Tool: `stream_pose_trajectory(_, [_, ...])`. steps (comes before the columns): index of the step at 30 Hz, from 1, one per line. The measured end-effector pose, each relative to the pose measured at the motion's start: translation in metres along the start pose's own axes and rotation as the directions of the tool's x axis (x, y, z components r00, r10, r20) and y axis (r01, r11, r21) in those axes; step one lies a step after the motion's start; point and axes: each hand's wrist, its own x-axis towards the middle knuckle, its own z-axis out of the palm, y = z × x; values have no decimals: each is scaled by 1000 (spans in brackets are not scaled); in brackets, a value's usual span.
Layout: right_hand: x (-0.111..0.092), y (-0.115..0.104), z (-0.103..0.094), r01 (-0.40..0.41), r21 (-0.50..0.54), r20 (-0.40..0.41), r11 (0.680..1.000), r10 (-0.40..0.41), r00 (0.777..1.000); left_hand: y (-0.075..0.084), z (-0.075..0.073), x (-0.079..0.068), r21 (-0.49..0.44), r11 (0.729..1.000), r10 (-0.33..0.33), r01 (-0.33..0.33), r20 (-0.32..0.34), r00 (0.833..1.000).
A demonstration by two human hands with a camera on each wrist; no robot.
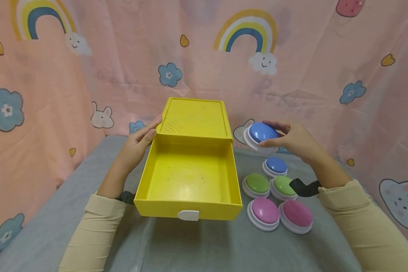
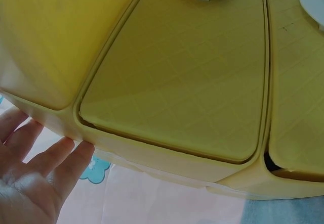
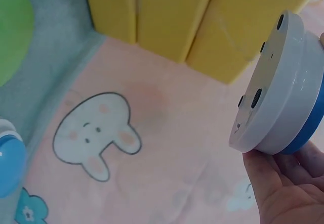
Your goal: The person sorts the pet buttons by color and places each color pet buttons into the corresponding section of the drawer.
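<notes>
Yellow plastic drawer cabinet [image 1: 194,118] is touching the left hand [image 1: 136,146], fingers extended, along its left side; its pulled-out drawer [image 1: 158,210] is jutting toward the person. Right of the drawer, a raised, round, blue-domed, white-based plastic button [image 1: 262,132] is being gripped by the right hand [image 1: 296,140]. Lower drawers [image 2: 192,77] are hiding their insides.

Grey cloth [image 1: 190,251] bears a yellow drawer unit [image 1: 194,118], five buttons [image 1: 283,185] (green, pink, blue)
</notes>
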Motion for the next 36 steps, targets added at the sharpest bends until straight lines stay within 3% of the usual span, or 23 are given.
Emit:
stream_pose_trajectory(11, [-10,-21,-2,15,-23,11,1000,-15,1000,3,-1,1,-5,1000,11,-11,-5,1000])
stream_pose_trajectory(17, [-15,-35,-2,28,-84,-9,996,-29,1000,4,-1,1,7,1000,5,-5,-8,1000])
stream_pose_trajectory(28, [-21,-62,11,64,-93,44,994,-60,997,3,0,1,-3,1000,8,-8,-4,1000])
stream_pose_trajectory(36, [-22,-80,29,155,-72,92,985,-148,985,3,0,0,-10,1000,-1,1,5,1000])
